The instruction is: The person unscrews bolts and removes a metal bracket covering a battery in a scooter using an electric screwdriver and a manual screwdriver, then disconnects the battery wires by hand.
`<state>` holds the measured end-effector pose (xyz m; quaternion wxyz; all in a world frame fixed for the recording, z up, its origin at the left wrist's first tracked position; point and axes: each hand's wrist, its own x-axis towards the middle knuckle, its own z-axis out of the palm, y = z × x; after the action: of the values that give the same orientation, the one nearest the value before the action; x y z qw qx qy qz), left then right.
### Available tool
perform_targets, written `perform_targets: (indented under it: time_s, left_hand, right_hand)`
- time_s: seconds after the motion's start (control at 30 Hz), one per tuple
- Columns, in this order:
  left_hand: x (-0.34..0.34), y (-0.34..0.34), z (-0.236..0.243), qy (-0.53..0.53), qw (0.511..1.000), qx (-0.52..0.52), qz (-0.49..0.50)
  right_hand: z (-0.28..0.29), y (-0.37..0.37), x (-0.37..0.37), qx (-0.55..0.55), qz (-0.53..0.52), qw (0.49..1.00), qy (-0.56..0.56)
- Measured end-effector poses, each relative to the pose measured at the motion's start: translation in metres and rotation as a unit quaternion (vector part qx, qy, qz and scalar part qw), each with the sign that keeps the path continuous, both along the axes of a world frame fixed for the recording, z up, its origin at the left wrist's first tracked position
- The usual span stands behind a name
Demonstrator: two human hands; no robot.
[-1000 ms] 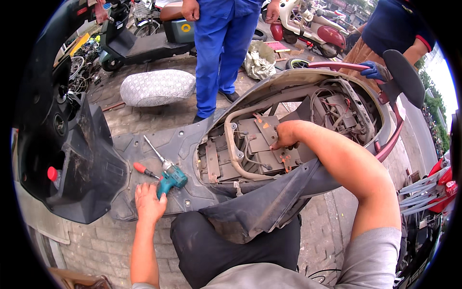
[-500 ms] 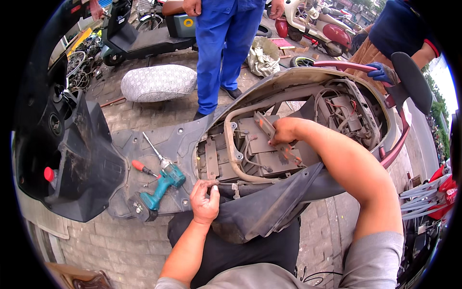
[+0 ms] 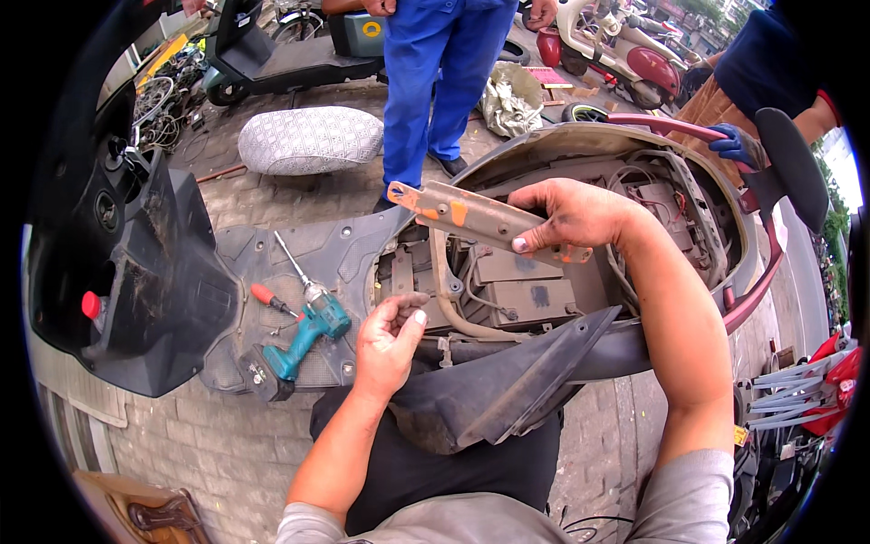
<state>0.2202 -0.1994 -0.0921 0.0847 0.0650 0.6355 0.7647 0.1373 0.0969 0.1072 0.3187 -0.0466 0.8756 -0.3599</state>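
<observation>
While the right hand [image 3: 580, 213] pinches a rusty metal bracket [image 3: 480, 218], lifted clear above the battery bay [image 3: 507, 290] | left hand [image 3: 385, 340] half-curled, apparently holding something small | bracket judged freed; batteries [image 3: 530, 295] seated | cordless drill [image 3: 304, 340] lies on footboard's [image 3: 263, 263] near edge.

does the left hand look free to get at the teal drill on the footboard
Probably yes. The left hand hovers open just right of the teal drill, which lies uncovered on the footboard, with only a red-handled screwdriver beside it. Whether the fingers pinch something small is unclear.
</observation>
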Motion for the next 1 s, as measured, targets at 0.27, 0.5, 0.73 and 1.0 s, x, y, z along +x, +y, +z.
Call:
perform_targets:
  time_s: [0.27,0.5,0.73,1.0]
  left_hand:
    - [-0.037,0.059,0.025,-0.153,0.943,0.286,-0.072]
    - [-0.052,-0.062,0.015,-0.098,0.903,0.392,0.146]
    - [-0.137,-0.228,-0.09,-0.188,0.786,0.399,0.434]
    - [-0.137,-0.24,-0.108,-0.258,0.749,0.433,0.429]
  right_hand:
    - [-0.057,-0.02,-0.004,-0.033,0.135,0.983,0.117]
    - [-0.046,-0.028,0.003,0.096,0.045,0.952,0.287]
    - [-0.054,-0.025,-0.009,0.178,0.072,0.951,0.241]
    - [-0.07,0.009,-0.019,0.257,0.088,0.947,0.174]
